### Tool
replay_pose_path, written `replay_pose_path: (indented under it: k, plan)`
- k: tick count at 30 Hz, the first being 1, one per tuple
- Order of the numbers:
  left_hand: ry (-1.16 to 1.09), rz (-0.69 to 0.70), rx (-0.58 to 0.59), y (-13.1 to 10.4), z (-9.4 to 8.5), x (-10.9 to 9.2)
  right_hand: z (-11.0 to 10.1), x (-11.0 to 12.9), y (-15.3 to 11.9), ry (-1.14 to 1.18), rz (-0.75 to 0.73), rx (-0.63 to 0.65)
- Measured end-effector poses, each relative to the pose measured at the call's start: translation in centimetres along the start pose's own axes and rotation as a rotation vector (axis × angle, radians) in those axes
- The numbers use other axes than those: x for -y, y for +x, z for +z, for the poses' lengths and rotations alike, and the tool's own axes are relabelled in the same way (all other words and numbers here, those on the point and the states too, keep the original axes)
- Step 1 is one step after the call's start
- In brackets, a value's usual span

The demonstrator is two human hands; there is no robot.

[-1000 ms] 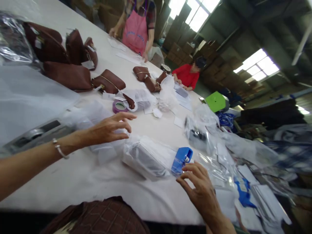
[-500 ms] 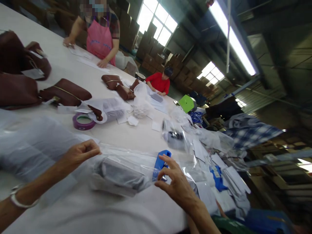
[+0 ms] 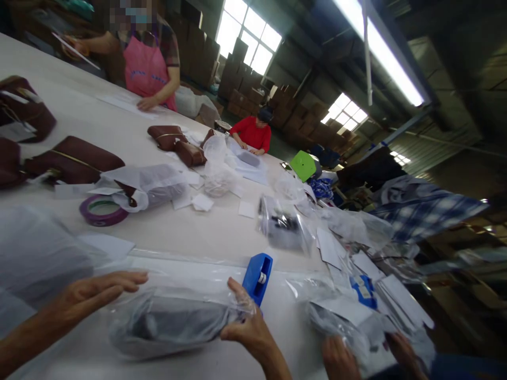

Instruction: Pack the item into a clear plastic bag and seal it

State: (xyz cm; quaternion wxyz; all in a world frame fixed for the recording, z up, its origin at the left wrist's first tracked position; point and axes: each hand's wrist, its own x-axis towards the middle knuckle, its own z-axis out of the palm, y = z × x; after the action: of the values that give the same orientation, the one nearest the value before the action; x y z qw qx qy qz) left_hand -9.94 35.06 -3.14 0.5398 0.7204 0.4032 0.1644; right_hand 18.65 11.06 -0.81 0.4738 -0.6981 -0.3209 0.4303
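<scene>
A clear plastic bag (image 3: 198, 295) with a dark grey wrapped item inside lies on the table in front of me. Its left end is beside my left hand (image 3: 99, 295), whose fingers are stretched out flat over the plastic's edge. At the other end, my right hand (image 3: 251, 324) rests against the plastic, thumb and fingers apart around the corner. Just behind that hand stands a blue tape dispenser (image 3: 257, 277), partly hidden by the fingers.
Brown handbags (image 3: 75, 158) and a purple tape roll (image 3: 103, 210) lie to the left. Another packed bag (image 3: 283, 224) sits further back. At lower right a co-worker's hands (image 3: 340, 359) are at a plastic-wrapped package (image 3: 336, 319). Two people work across the white table (image 3: 158, 232).
The view has shifted right. My left hand has opened from a pinch to flat fingers, and my right hand has moved onto the bag's right end. The co-worker's package has come into view.
</scene>
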Motion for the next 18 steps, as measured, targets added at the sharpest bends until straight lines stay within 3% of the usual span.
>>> replay_pose_path:
  k: [2,5,9,12,14,16,18]
  plan:
    - [-0.089,-0.036,-0.033,0.4,0.4,-0.9,0.1,0.5,0.9,0.000,-0.044,0.037]
    - [-0.126,0.033,-0.179,2.4,0.6,-4.5,-0.4,2.3,2.9,0.095,-0.212,-0.020]
    - [-0.290,0.252,-0.167,9.6,1.7,-12.0,-4.9,5.6,7.0,0.104,-0.331,-0.288]
    - [-0.379,0.426,-0.100,16.6,4.7,-18.0,-9.7,7.9,10.1,0.118,-0.393,-0.517]
    - [-0.438,0.471,-0.032,20.8,7.5,-21.3,-12.2,8.8,11.7,0.037,-0.429,-0.646]
    - [-0.448,0.472,-0.002,24.5,10.6,-23.7,-14.4,8.7,13.1,-0.133,-0.429,-0.779]
    - [-0.397,0.465,-0.037,27.9,13.6,-24.8,-16.4,7.7,14.3,-0.287,-0.348,-0.887]
